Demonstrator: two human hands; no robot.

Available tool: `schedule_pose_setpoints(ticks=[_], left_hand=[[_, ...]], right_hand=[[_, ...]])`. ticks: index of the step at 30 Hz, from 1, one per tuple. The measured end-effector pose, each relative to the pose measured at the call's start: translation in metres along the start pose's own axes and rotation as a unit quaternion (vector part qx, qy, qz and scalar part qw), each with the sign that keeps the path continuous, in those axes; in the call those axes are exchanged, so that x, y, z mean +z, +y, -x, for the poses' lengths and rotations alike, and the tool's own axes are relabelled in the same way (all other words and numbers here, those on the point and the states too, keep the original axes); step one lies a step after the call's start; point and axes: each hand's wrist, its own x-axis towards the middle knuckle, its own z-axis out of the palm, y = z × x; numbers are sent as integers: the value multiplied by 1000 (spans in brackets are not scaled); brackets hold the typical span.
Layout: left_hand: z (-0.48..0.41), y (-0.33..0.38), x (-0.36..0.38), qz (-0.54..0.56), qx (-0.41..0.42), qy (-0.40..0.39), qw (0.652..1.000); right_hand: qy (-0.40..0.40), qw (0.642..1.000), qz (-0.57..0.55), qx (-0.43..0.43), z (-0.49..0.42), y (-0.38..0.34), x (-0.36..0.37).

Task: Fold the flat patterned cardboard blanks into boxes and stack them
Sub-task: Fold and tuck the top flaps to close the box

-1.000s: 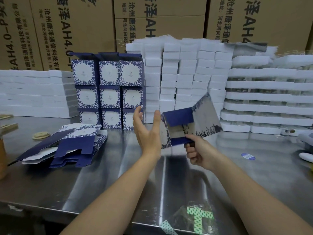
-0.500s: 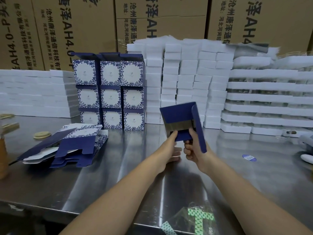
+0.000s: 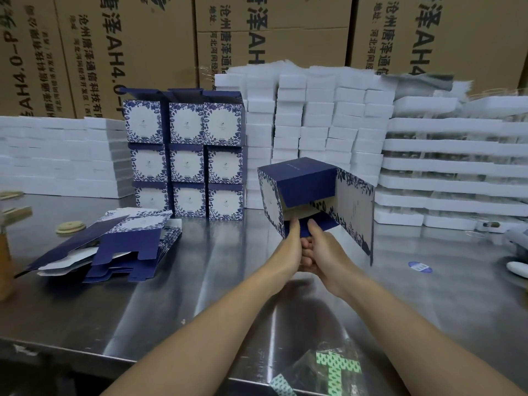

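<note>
Box [image 3: 303, 181], half folded, hangs over the desk [image 3: 200, 281], both grips clamped on its lower flap: left hand [image 3: 288, 247] at 7 o'clock, right hand [image 3: 323, 252] at 5. At 9 o'clock lie flat blanks [image 3: 125, 244], at 11 stacked boxes [image 3: 187, 155].

Sideways black print on the brown carton [image 3: 137, 38] at back left reads "泽AH4.0-", "沧州唐泽通信科技有限" and, smaller, "河间经济开发区". The leftmost carton [image 3: 8, 38] shows "AH4.0-P". The middle carton [image 3: 300, 47] reads "唐泽通" and "地址:河北河间经". The right carton [image 3: 457, 32] reads "唐泽AH4". The marks on the stacked patterned boxes [image 3: 185, 121] and on the blue sticker [image 3: 420, 266] on the worktop [image 3: 200, 281] are too small to read.
</note>
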Motion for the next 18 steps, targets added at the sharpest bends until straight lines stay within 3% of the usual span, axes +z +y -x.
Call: schedule_pose_setpoints(ticks=[5,10,14,18], left_hand=[[3,4,-5,7,22,10,1000],[9,8,-4,70,17,-43,997],[9,9,-8,42,9,-46,998],[12,5,-13,-18,0,-66,998]], right_hand=[[-19,1000,0,7,0,0,0],[59,997,46,-3,-5,5,-7],[79,997,-2,22,-13,8,-6],[34,998,-24,51,-15,9,-9]])
